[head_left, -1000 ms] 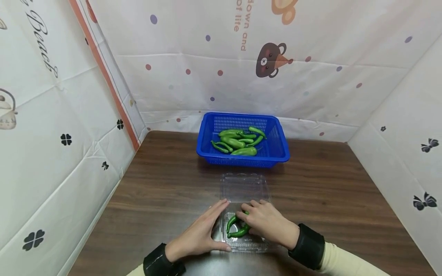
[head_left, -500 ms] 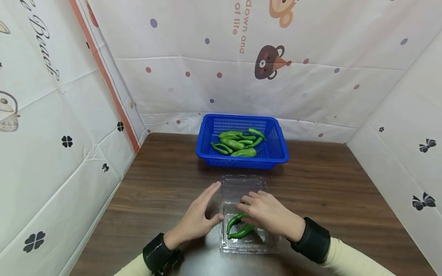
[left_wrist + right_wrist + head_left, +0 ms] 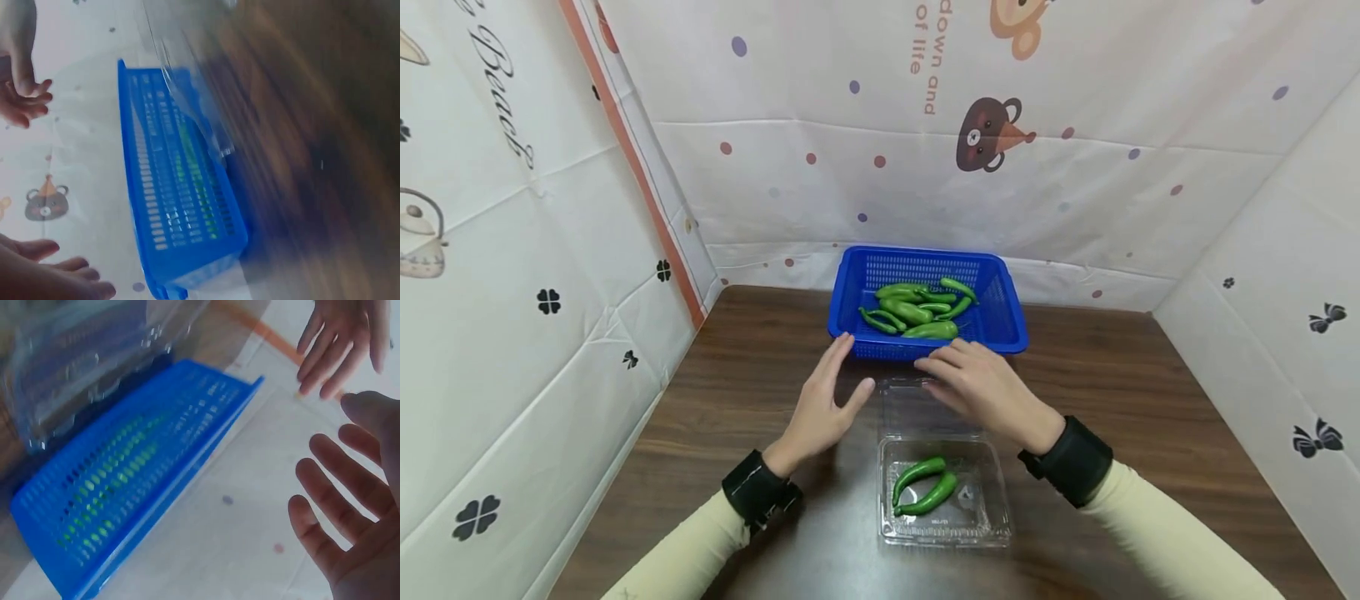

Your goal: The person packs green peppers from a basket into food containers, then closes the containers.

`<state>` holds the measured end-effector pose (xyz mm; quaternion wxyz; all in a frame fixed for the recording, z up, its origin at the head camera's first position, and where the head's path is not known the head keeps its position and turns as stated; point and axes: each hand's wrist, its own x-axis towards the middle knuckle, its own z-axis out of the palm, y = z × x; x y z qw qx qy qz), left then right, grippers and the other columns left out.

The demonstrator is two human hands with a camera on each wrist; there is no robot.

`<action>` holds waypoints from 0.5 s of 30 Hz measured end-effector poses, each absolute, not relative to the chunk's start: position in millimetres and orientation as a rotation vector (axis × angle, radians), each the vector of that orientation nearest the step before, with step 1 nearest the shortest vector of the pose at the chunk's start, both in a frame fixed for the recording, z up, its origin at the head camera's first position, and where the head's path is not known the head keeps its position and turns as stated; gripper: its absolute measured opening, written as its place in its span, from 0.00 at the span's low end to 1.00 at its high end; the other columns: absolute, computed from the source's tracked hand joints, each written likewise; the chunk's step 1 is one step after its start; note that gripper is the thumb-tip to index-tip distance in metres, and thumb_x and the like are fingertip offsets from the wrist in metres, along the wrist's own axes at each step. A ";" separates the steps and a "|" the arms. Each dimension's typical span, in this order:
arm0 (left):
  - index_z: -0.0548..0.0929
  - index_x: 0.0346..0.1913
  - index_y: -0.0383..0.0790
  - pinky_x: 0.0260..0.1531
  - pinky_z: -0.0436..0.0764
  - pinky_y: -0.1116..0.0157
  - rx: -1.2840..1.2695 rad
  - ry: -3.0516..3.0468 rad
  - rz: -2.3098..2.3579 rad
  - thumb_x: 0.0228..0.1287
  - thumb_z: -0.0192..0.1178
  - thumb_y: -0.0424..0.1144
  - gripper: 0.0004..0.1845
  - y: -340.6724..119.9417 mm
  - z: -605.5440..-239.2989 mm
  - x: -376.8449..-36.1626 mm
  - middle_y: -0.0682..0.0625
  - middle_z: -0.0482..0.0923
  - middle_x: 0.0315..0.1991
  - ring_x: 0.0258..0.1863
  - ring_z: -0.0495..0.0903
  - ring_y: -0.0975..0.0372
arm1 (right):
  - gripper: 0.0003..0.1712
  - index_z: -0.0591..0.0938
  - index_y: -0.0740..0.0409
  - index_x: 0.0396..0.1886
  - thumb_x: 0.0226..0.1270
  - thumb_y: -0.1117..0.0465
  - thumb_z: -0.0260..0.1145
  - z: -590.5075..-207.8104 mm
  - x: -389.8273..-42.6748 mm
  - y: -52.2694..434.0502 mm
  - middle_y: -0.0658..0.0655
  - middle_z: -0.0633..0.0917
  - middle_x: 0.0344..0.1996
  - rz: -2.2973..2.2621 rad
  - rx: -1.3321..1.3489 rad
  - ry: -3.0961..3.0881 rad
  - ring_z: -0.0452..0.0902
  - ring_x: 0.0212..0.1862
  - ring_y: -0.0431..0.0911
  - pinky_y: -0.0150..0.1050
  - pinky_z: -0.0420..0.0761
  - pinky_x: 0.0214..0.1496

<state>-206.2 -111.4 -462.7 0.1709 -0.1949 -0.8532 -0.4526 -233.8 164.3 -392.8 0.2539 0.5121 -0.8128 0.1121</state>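
holding nothing with left hand point(image 3: 817, 414) or right hand point(image 3: 983, 387). hovering near a blue basket point(image 3: 995, 312), with two peppers point(image 3: 931, 497) behind in a clear box point(image 3: 981, 493).

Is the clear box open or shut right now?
Open: the box's lid is folded back toward the basket, and two peppers lie uncovered inside.

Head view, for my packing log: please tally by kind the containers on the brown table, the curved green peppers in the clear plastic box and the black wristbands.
Blue perforated plastic basket: 1
Clear plastic box: 1
Curved green peppers in box: 2
Black wristbands: 2
Total: 6
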 end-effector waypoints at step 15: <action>0.53 0.82 0.36 0.74 0.60 0.43 -0.270 -2.481 -1.314 0.71 0.63 0.58 0.49 -118.9 -464.8 -260.8 0.39 0.48 0.82 0.79 0.55 0.46 | 0.19 0.85 0.61 0.57 0.69 0.62 0.73 -374.2 -310.1 170.6 0.60 0.87 0.46 0.590 1.127 -2.419 0.83 0.41 0.50 0.46 0.84 0.39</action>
